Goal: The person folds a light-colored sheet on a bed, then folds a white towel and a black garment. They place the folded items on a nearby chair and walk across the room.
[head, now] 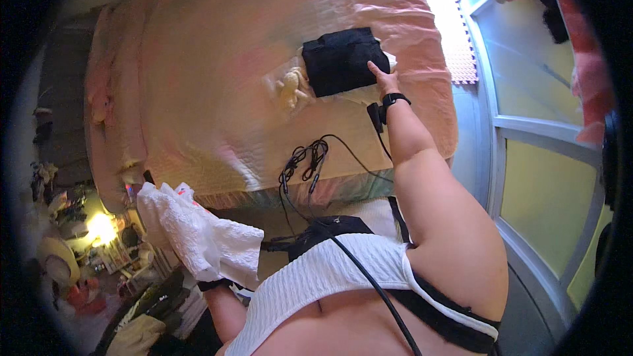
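Observation:
A folded black cloth (343,62) lies on the bed, on top of paler cloth that shows at its edges. My right hand (385,80) grips its near right corner, thumb on top and the other fingers hidden beneath. A white bit of fabric (392,62) sticks out beside that hand. Cream-coloured soft cloth (294,86) lies bunched at the black cloth's left edge. At lower left, a white textured garment or cloth (198,235) with small red marks is held up over my left hand, which it hides. Only the left wristband and forearm show below it.
The bed bears a peach quilted cover (207,84). Coiled black cables (306,158) lie at its near edge, one running up to my body. A black device (377,116) sits by my right wrist. A lit lamp (102,229) stands at left; a framed glazed partition (539,123) is at right.

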`<state>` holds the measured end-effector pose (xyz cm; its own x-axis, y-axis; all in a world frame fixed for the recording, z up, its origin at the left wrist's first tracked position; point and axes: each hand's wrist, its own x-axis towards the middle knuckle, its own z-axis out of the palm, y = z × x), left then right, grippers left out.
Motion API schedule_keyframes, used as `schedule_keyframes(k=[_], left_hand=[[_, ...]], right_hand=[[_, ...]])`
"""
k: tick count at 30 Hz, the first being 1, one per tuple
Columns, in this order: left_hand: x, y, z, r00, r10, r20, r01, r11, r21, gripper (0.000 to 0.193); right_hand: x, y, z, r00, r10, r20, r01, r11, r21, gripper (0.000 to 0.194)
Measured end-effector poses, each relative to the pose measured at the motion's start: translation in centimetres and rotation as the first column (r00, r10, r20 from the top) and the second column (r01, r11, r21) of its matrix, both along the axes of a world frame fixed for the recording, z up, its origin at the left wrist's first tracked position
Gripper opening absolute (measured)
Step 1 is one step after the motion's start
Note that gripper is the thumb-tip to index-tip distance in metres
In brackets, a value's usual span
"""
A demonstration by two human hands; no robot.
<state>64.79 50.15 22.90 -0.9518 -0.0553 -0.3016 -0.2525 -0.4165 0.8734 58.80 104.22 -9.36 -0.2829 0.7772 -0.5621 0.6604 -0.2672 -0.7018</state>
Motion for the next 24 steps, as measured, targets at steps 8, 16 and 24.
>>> schedule_keyframes(k=[8,16,24], left_hand=[[2.5,1.0,-0.5,0.995,0.097,0.025,-0.099,0.993,0.059,0.060],[1.3,1.2,0.0,1.000,-0.027,-0.002,0.027,0.991,0.133,0.058],[-5.3,6.2,0.7,0.913,-0.399,-0.079,0.407,0.895,0.181,0.055]], right_hand=[[-3.4,-0.3,0.3,0.885,-0.383,-0.264,0.043,0.633,-0.773,0.037],[16.8,7.4,12.1,0.734,-0.244,-0.634,-0.023,0.924,-0.382,0.039],[41.6,-0.2,21.2,0.510,-0.678,-0.530,0.343,0.725,-0.597,0.043]])
